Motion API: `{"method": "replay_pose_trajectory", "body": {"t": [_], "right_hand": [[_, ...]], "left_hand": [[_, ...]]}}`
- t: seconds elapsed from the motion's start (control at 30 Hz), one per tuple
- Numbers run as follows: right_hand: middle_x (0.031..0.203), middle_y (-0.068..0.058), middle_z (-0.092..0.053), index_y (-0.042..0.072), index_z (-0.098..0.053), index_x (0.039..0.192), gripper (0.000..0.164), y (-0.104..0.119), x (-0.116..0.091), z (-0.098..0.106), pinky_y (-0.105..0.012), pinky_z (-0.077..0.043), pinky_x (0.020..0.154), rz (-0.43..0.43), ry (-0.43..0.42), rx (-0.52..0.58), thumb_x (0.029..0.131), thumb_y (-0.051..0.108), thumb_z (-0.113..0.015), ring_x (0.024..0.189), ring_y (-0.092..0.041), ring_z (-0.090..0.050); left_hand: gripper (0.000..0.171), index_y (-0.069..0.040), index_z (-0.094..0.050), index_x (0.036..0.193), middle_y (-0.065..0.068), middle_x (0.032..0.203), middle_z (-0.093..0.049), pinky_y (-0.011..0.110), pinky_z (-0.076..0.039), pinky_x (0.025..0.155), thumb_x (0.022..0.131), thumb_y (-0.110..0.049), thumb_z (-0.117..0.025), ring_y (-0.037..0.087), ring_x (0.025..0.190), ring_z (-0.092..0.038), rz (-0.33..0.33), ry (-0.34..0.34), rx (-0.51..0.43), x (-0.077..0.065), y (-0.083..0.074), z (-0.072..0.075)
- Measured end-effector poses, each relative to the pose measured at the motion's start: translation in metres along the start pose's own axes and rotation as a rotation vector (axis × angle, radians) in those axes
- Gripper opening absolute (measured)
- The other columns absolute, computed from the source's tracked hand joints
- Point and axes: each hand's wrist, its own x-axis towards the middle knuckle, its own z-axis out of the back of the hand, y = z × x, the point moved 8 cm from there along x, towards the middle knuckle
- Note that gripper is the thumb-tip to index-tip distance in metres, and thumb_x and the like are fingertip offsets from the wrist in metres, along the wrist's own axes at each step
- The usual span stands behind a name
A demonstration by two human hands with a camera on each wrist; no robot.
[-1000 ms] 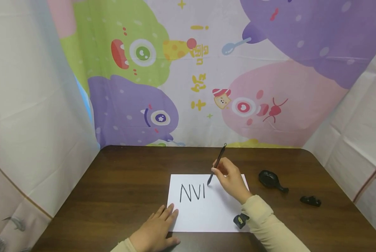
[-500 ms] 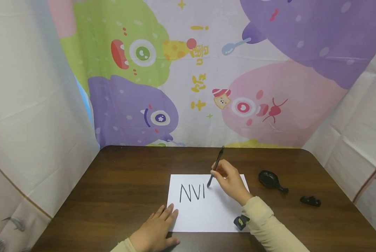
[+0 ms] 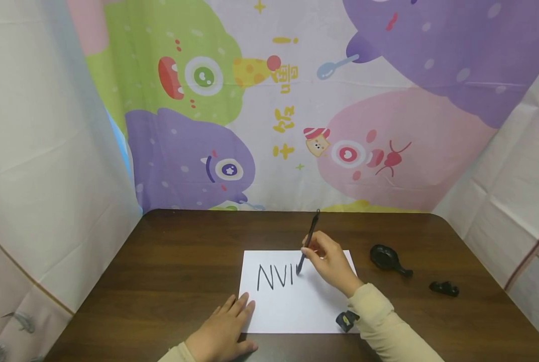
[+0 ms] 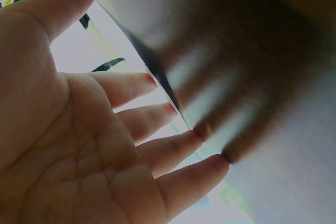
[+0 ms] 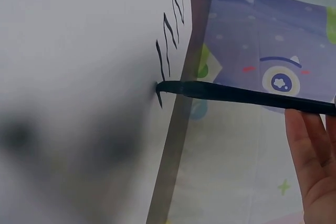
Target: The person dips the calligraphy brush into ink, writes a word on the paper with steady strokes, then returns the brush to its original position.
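My right hand (image 3: 331, 260) pinches a dark writing brush (image 3: 311, 232) that has a small loop at its top end. The brush leans, and its bent tip meets the white paper (image 3: 296, 311) just right of the black letters "NVI" (image 3: 275, 277). In the right wrist view, the bristles of the brush (image 5: 236, 94) bend over a fresh stroke near the sheet's edge. Fingers spread, my left hand (image 3: 221, 324) rests at the paper's lower left edge. The left wrist view shows the palm of that hand (image 4: 79, 129) with its fingertips down along the paper's edge.
On the brown table (image 3: 183, 261), a black spoon-shaped dish (image 3: 387, 258) lies right of the paper. A small black brush rest (image 3: 444, 288) stands farther right. Behind the table hangs a cartoon-printed cloth (image 3: 278, 191), with white cloth walls on both sides.
The right hand and brush have moved slightly down toward me. A short new stroke now shows beside the "I". My left hand has stayed in place.
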Motion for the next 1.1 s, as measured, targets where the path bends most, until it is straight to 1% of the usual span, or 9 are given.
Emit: {"method": "replay_pose_trajectory", "body": {"t": [0.1,0.3,0.47,0.63,0.7,0.77,0.93,1.03,1.1], "right_hand": [[0.088,-0.003,-0.066,0.010,-0.061,0.098,0.015,0.000,-0.001,0.000,-0.023,-0.055,0.066,-0.020,0.014,0.016,0.088,0.004,-0.071,0.078,-0.011,-0.065],[0.085,-0.003,-0.066,0.010,-0.062,0.097,0.014,0.002,-0.002,0.000,-0.024,-0.057,0.067,-0.040,0.029,0.045,0.088,0.004,-0.071,0.078,-0.010,-0.066],[0.083,-0.004,-0.067,0.009,-0.062,0.096,0.014,0.003,-0.004,0.001,-0.024,-0.057,0.068,-0.057,0.038,0.062,0.087,0.004,-0.071,0.077,-0.009,-0.065],[0.083,-0.010,-0.068,0.004,-0.063,0.096,0.014,0.005,-0.005,0.000,-0.026,-0.057,0.067,-0.067,0.050,0.055,0.086,-0.001,-0.071,0.075,-0.015,-0.065],[0.083,-0.012,-0.068,0.000,-0.062,0.096,0.014,0.009,-0.005,0.000,-0.027,-0.058,0.067,-0.072,0.058,0.053,0.085,-0.003,-0.070,0.075,-0.019,-0.066],[0.083,-0.013,-0.068,0.000,-0.062,0.096,0.013,0.017,-0.005,0.002,-0.027,-0.057,0.067,-0.074,0.065,0.051,0.085,-0.004,-0.069,0.075,-0.020,-0.065],[0.083,-0.012,-0.067,0.000,-0.062,0.093,0.013,0.040,-0.004,0.009,-0.025,-0.056,0.066,-0.066,0.066,0.047,0.084,-0.006,-0.070,0.073,-0.016,-0.063],[0.082,-0.013,-0.067,-0.001,-0.062,0.093,0.013,0.043,-0.004,0.010,-0.025,-0.056,0.066,-0.063,0.065,0.052,0.084,-0.006,-0.070,0.073,-0.016,-0.063],[0.081,-0.014,-0.067,-0.003,-0.062,0.094,0.012,0.043,-0.004,0.010,-0.026,-0.057,0.066,-0.057,0.069,0.070,0.084,-0.006,-0.069,0.072,-0.021,-0.065]], "left_hand": [[0.083,-0.004,-0.043,0.146,0.019,0.157,-0.035,0.068,-0.035,0.104,0.082,-0.050,-0.071,0.049,0.141,-0.033,0.000,-0.001,0.000,0.000,0.000,0.000],[0.083,-0.005,-0.043,0.147,0.017,0.157,-0.035,0.067,-0.035,0.106,0.083,-0.050,-0.071,0.048,0.141,-0.033,0.011,0.006,-0.005,-0.001,-0.001,0.000],[0.083,-0.005,-0.043,0.147,0.018,0.157,-0.035,0.068,-0.034,0.105,0.083,-0.050,-0.071,0.048,0.142,-0.032,0.005,0.002,-0.005,0.000,-0.001,0.001],[0.083,-0.005,-0.043,0.147,0.018,0.157,-0.034,0.068,-0.035,0.105,0.082,-0.050,-0.071,0.048,0.141,-0.033,0.002,-0.005,-0.001,0.000,-0.001,0.001],[0.083,-0.005,-0.043,0.147,0.018,0.157,-0.034,0.068,-0.035,0.105,0.082,-0.050,-0.071,0.048,0.141,-0.033,0.002,-0.007,0.001,0.000,0.000,0.000],[0.083,-0.005,-0.043,0.147,0.018,0.157,-0.034,0.068,-0.035,0.105,0.082,-0.050,-0.071,0.048,0.141,-0.033,0.002,-0.007,0.004,0.000,0.000,0.000],[0.083,-0.005,-0.043,0.147,0.017,0.157,-0.035,0.068,-0.035,0.105,0.082,-0.050,-0.071,0.048,0.141,-0.033,0.004,-0.001,0.006,0.000,0.000,0.000],[0.084,-0.005,-0.042,0.147,0.018,0.157,-0.035,0.068,-0.034,0.105,0.082,-0.050,-0.071,0.048,0.142,-0.032,0.005,0.001,0.000,0.000,0.000,0.000],[0.084,-0.005,-0.042,0.147,0.018,0.157,-0.034,0.068,-0.034,0.106,0.083,-0.050,-0.071,0.048,0.142,-0.032,0.005,0.003,-0.003,0.000,0.000,0.000]]}}
